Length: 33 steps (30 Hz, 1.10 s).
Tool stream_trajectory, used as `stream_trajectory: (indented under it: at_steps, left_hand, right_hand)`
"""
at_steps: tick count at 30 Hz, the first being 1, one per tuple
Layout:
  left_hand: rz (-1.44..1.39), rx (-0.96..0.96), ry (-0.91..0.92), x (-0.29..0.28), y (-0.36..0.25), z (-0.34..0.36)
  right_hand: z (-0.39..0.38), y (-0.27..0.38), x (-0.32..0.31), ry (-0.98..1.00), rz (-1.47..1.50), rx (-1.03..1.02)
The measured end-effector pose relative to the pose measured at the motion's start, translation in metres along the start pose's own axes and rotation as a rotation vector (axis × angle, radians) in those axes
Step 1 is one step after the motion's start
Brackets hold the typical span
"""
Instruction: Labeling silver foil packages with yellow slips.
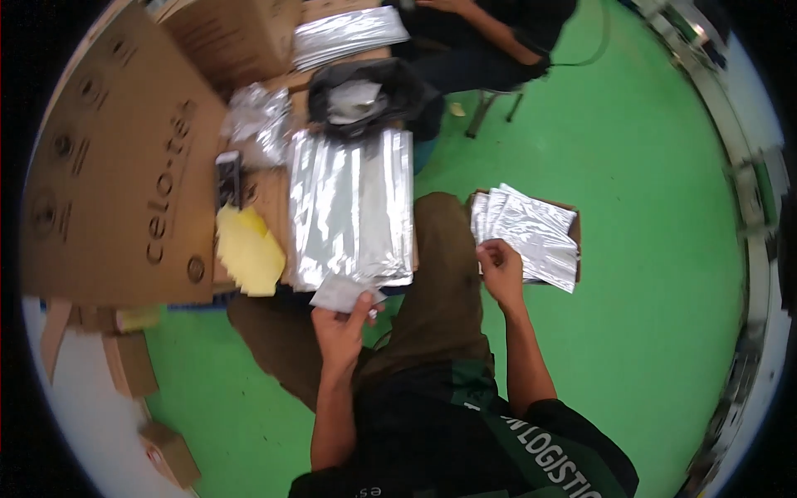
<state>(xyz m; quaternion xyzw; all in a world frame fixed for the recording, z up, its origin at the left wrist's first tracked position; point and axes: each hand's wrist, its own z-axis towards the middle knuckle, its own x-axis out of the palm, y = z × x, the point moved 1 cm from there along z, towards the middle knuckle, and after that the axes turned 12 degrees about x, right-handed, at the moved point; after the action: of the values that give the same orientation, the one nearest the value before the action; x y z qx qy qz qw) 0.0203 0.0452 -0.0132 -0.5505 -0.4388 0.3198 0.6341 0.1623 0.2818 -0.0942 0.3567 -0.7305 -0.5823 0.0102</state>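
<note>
Pinching a small silver foil pouch (342,292) between thumb and fingers, the left hand (344,328) holds it at the near edge of the large foil-bag stack (353,207), long axis lying crosswise. Rightward, the right hand (501,270) curls its fingers on the fanned foil pouches (531,232) on a cardboard box (573,217).

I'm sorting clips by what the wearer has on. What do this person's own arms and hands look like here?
Both forearms are bare: no gloves, and no watch or rings that I can make out on the left hand or the right hand. Short dark sleeves end near the elbows, belonging to a black shirt with a green panel and pale lettering. Brown trousers cover the legs.
</note>
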Motion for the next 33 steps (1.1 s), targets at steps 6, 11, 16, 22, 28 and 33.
stream_trajectory:
  at_steps: [6, 11, 16, 22, 28, 33]
  left_hand:
    - [-0.047, 0.068, -0.086, -0.007, -0.010, -0.002]
    - [-0.017, 0.156, -0.090, -0.024, -0.035, -0.011]
    - [-0.078, 0.084, 0.041, -0.047, -0.047, -0.017]
    - [0.154, 0.376, 0.154, -0.047, -0.052, -0.013]
    - [0.223, 0.399, 0.180, -0.046, -0.058, -0.016]
    - [0.234, 0.451, 0.197, -0.046, -0.059, -0.018]
  right_hand:
    - [-0.094, 0.121, 0.067, 0.794, 0.256, -0.230]
    - [-0.099, 0.127, 0.086, 0.760, 0.221, -0.206]
    - [-0.104, 0.136, 0.080, 1.025, 0.346, -0.082]
    - [-0.105, 0.137, 0.075, 1.032, 0.286, -0.136]
    - [-0.112, 0.137, 0.073, 0.999, 0.331, -0.111]
    - [-0.113, 0.134, 0.072, 0.994, 0.310, -0.121]
